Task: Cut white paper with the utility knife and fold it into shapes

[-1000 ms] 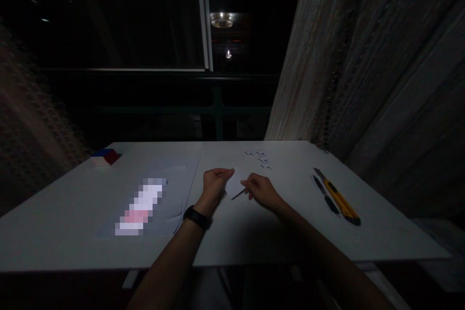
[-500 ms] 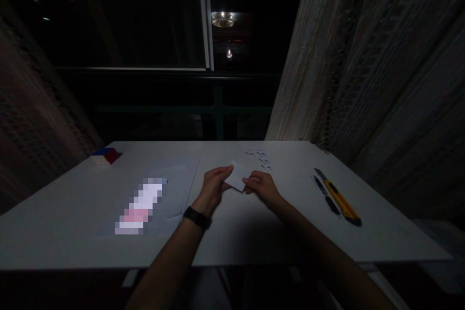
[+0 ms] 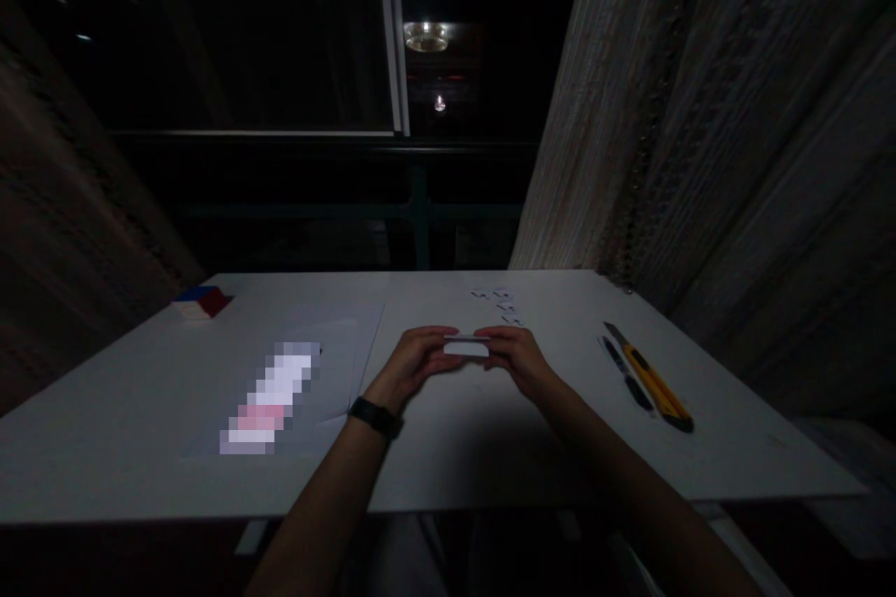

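Observation:
Between my two hands is a small piece of white paper (image 3: 466,349), held above the white table (image 3: 448,466). It looks folded or bent, with an upper edge and a lower flap showing. My left hand (image 3: 418,356), with a dark band at the wrist, is closed on the paper's left end. Closed on its right end is my right hand (image 3: 516,356). Just beyond my hands, several small paper pieces with dark marks (image 3: 505,308) lie on the table.
Larger white sheets (image 3: 343,364) lie at the left, with a pixelated bright patch on them. A red, blue and white cube (image 3: 201,302) sits at the far left. To the right are a yellow utility knife (image 3: 658,387) and a black pen (image 3: 626,373). Curtains (image 3: 581,112) hang behind.
The paper has turned from a slanted square facing me to a level, narrow strip seen nearly edge-on. My hands now grip its two ends at equal height.

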The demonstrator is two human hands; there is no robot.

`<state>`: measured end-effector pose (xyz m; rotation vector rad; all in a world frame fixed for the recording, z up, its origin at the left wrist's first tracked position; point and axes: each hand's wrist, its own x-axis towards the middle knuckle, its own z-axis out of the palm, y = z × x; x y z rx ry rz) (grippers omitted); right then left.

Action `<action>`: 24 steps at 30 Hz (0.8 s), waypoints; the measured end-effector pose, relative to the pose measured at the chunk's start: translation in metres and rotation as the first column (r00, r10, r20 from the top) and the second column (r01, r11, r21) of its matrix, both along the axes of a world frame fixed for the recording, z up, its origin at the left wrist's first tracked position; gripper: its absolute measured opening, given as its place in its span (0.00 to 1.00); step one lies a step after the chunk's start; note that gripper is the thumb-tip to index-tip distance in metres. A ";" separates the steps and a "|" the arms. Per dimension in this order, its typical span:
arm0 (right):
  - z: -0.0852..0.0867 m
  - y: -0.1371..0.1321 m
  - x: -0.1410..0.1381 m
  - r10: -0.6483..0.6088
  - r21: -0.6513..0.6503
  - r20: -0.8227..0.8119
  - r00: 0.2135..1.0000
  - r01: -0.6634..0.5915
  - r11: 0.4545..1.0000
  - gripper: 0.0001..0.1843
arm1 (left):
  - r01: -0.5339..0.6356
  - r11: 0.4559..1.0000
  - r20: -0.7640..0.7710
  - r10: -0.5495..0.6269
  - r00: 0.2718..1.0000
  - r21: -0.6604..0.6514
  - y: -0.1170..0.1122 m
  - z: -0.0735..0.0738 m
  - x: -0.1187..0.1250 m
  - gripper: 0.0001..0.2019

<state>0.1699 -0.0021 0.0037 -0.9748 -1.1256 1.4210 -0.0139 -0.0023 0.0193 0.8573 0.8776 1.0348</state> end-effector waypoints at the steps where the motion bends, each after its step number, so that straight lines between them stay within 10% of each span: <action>1: -0.001 0.001 0.000 -0.005 0.011 0.007 1.000 0.005 1.000 0.11 | 0.008 1.000 0.012 -0.008 1.000 0.000 0.000 0.000 0.000 0.10; 17: -0.006 -0.002 -0.010 -0.045 0.119 0.167 0.985 0.026 0.993 0.26 | -0.118 0.962 -0.063 0.137 0.989 0.248 -0.002 -0.004 0.013 0.26; 24: -0.011 0.000 -0.009 -0.005 0.089 0.150 0.989 -0.009 0.996 0.25 | -0.159 0.958 -0.128 0.194 0.973 0.239 -0.001 -0.004 0.013 0.16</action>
